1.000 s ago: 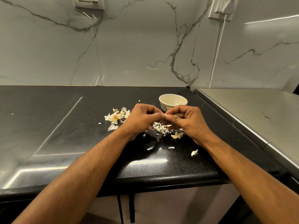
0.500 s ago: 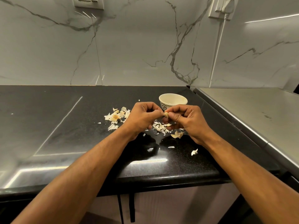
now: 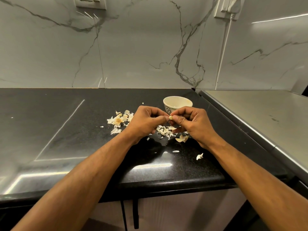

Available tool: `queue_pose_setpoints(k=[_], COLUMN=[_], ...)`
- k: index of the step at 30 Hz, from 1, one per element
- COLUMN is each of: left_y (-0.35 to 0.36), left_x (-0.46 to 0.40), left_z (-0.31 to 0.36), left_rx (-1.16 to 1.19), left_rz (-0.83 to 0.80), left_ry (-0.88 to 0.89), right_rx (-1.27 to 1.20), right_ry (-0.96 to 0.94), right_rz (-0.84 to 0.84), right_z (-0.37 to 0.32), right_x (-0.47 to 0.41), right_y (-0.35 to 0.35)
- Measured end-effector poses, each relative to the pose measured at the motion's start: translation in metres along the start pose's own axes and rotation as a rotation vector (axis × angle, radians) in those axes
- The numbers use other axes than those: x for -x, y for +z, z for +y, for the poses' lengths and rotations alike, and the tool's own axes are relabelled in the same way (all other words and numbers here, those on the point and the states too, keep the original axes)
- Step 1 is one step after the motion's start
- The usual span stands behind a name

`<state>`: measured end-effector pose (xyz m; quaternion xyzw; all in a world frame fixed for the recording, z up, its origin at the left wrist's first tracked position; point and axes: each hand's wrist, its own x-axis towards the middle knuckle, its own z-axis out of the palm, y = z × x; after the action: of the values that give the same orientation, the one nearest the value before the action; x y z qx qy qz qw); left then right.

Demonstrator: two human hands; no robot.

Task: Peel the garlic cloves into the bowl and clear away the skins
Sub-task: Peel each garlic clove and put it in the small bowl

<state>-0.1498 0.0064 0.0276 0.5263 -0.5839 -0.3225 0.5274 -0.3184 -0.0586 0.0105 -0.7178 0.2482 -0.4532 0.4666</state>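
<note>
Both hands (image 3: pixel 168 121) pinching garlic clove (image 3: pixel 170 117), bowl (image 3: pixel 177 104) just behind, skins (image 3: pixel 165 130) beneath.

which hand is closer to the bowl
Right. The right hand sits just in front of the bowl, overlapping its lower edge in view; the left hand is further off to the bowl's left.

Bowl (image 3: pixel 177 104) at frame centre on counter (image 3: pixel 50 130), just behind hands; skins (image 3: pixel 165 130) below hands, more skins left; socket (image 3: pixel 228 7) upper right.
</note>
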Motion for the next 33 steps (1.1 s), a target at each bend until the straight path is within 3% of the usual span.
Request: queue_pose_setpoints(k=[7,24,33], left_y=[0.0028,0.0042,0.003], left_x=[-0.0005,-0.0029,-0.0025], left_z=[-0.0018,-0.0035,-0.0046], left_rx=[-0.068,-0.072,-0.003], left_rz=[0.04,0.03,-0.002], left_ry=[0.024,0.036,0.081], right_rx=[0.068,-0.343,-0.305], right_ry=[-0.031,0.18,0.197], right_rz=[-0.027,-0.087,-0.076], right_z=[0.0009,-0.0041,-0.0037], right_x=[0.0005,-0.0023,-0.0026], right_y=[0.0008,-0.0036,-0.0025])
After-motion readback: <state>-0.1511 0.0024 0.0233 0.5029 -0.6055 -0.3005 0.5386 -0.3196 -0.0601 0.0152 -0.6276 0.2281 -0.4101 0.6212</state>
